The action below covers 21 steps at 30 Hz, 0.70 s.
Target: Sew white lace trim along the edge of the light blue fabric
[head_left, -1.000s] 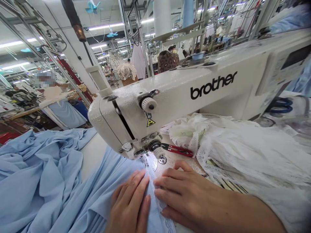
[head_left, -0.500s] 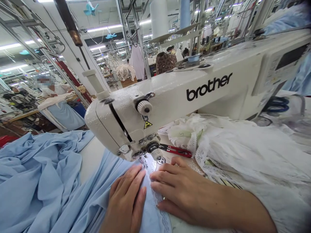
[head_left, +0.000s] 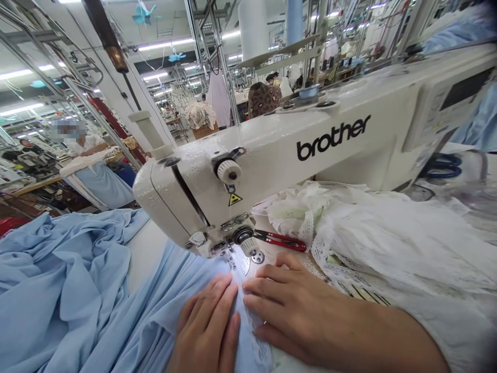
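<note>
Light blue fabric (head_left: 155, 311) runs under the needle area of a white sewing machine (head_left: 267, 150), with a strip of white lace trim (head_left: 261, 349) along its right edge. My left hand (head_left: 212, 321) lies flat on the blue fabric, fingers stretched toward the presser foot (head_left: 230, 259). On the right, my right hand (head_left: 298, 305) rests its slightly bent fingertips at the lace edge, thumb apart from the index finger. Both hands are just in front of the lit needle plate (head_left: 244, 263). Whether the right fingertips pinch the lace underneath is hidden.
Red-handled thread snips (head_left: 285, 241) lie behind my right hand. White lace-edged fabric (head_left: 388, 228) is heaped to the right, and bunched blue fabric (head_left: 58, 274) covers the left. Thread cones (head_left: 254, 31) stand behind the machine. A co-worker (head_left: 81, 140) sits far left.
Both hands have shifted slightly; my left hand has slid a little toward me and to the right. The view has moved slightly. The snips and heaped fabric stay in place.
</note>
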Motion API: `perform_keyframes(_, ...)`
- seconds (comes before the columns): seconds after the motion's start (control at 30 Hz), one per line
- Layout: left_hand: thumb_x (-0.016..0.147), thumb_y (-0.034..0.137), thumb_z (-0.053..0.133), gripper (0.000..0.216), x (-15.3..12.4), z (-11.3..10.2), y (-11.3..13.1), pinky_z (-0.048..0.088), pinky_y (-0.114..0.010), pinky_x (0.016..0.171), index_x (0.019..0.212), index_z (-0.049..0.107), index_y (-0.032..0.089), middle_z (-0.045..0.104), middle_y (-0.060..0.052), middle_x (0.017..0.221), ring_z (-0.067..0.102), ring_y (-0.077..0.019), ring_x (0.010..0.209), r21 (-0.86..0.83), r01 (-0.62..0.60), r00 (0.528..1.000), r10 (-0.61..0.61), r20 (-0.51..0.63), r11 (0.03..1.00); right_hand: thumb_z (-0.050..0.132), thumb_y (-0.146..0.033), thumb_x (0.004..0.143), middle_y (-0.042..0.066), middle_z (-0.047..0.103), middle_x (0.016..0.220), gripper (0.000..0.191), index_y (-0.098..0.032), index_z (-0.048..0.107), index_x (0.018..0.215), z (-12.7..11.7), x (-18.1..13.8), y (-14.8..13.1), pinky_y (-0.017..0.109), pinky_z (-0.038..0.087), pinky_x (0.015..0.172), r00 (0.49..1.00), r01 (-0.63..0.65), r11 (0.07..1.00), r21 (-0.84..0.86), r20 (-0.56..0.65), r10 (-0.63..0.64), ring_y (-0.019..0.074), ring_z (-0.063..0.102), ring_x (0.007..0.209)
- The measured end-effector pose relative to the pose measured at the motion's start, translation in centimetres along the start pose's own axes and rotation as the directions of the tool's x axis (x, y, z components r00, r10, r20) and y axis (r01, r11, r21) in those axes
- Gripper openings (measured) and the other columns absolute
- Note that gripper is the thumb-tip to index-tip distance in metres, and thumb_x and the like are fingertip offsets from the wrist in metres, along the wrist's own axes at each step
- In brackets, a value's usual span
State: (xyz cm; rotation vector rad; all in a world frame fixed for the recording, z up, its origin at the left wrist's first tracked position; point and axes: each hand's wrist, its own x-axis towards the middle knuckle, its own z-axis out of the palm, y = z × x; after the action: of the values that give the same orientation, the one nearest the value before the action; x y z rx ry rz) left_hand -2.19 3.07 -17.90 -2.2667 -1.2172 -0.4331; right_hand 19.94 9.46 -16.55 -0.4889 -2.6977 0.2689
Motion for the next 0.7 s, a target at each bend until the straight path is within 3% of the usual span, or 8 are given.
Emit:
perform_keyframes(0.13,0.099,0.025,0.035,0.032,0.7,0.0,-0.3,0.059,-0.032,0.081,0.118,0.058,0.014,0.072,-0.006,0.118,0.068,-0.0171,0.108,0.002,0.015,0.999,-0.015,-0.029,1.0,0.05,-0.034,0.101,0.004,0.067,0.111,0.022,-0.018,0.061,0.111,0.0,0.3,0.3,0.041,0.033,0.089,1.0,-0.013,1.0,0.012,-0.017,0.013,0.0213,0.056,0.097)
perform_keyframes(0.43,0.096,0.027,0.047,0.035,-1.3,0.0,-0.1,0.057,-0.031,0.087,0.127,0.055,0.016,0.067,-0.003,0.127,0.064,-0.0163,0.116,0.012,-0.026,0.999,0.025,0.048,1.0,0.047,-0.031,0.103,0.004,0.068,0.105,0.021,-0.018,0.061,0.112,-0.4,-0.3,-0.3,0.039,0.034,0.091,0.999,0.032,0.999,0.031,-0.018,-0.031,0.0211,0.058,0.099)
perform_keyframes(0.7,0.096,0.022,0.04,0.031,0.5,-0.4,-0.4,0.057,-0.029,0.083,0.119,0.059,0.017,0.071,-0.004,0.12,0.067,-0.0158,0.109,0.008,0.016,1.0,-0.016,0.008,1.0,0.051,-0.035,0.101,0.003,0.067,0.112,0.02,-0.02,0.06,0.108,0.0,0.5,0.2,0.039,0.034,0.089,1.0,-0.015,1.0,0.004,-0.02,0.015,0.0219,0.056,0.099)
